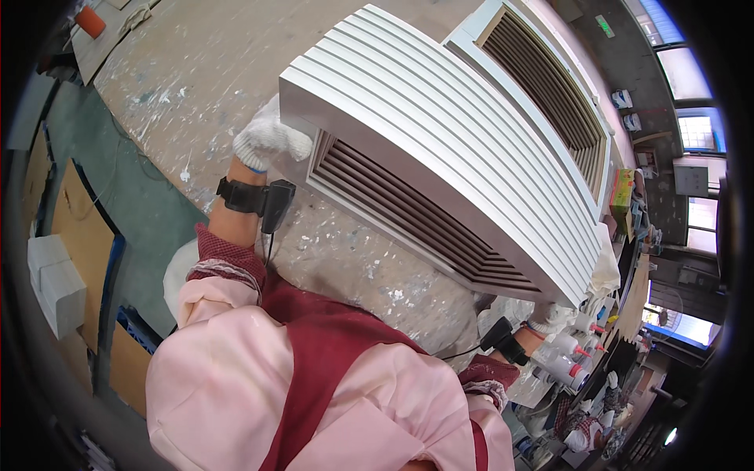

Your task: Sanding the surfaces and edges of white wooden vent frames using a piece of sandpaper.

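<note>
A large curved panel (440, 118), white and grooved with long parallel slats, is tilted up over the paint-spattered table (345, 243). Below its broad edge shows a recess lined with brown slats (416, 212). My left hand (271, 141), in a white knitted glove, grips the panel's left end, thumb in view and the other fingers partly hidden. At the opposite end, my right hand (551, 316), gloved too, holds the lower right corner; most of its fingers are hidden. Both wrists carry black strapped devices (263, 200).
Behind the panel lies a white frame with brown slats (542, 78). Red-tipped white bottles (567, 357) stand beside my right wrist. Cardboard sheets (78, 243) and a white block (56, 282) are at the left. An orange cup (89, 22) sits far left; another person (585, 428) is at lower right.
</note>
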`<state>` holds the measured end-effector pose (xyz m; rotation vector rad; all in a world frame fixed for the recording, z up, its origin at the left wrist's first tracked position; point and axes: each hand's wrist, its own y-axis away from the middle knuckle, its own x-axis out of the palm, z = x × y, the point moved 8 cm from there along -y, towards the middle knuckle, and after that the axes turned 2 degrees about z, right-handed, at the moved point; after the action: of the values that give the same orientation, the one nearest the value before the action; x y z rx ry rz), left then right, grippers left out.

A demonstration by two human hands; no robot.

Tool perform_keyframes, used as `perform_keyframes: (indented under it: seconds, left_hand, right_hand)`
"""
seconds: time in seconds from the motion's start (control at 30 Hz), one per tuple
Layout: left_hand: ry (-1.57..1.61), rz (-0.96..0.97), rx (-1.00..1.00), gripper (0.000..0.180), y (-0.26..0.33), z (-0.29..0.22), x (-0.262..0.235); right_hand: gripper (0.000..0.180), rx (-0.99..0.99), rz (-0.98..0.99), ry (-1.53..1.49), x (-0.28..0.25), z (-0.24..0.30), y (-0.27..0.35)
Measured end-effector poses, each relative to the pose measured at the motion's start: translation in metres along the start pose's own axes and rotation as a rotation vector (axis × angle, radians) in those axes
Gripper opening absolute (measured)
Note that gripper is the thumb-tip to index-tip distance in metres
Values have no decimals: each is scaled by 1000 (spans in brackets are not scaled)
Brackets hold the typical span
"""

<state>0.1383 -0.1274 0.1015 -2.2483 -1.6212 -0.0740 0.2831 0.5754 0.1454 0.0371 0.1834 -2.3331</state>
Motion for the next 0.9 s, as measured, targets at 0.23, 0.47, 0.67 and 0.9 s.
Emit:
perform_keyframes:
  seconds: [0.23,0.47,0.67,0.9]
  left_hand:
    - [590,169,128,60,-3,-28,32]
    - [135,-135,-90,49,69,-70,37]
    - [437,-564,-59,48,213,-90,15]
    - [198,-1214,-101,47,371,-98,67]
  right_hand:
    - [50,40,26,-84,2,-11,-2]
    - [44,112,253,-208,42,-9,-18]
    - [40,279,960,-159,229,65,29]
    - [68,410,1576,296,463,114,186]
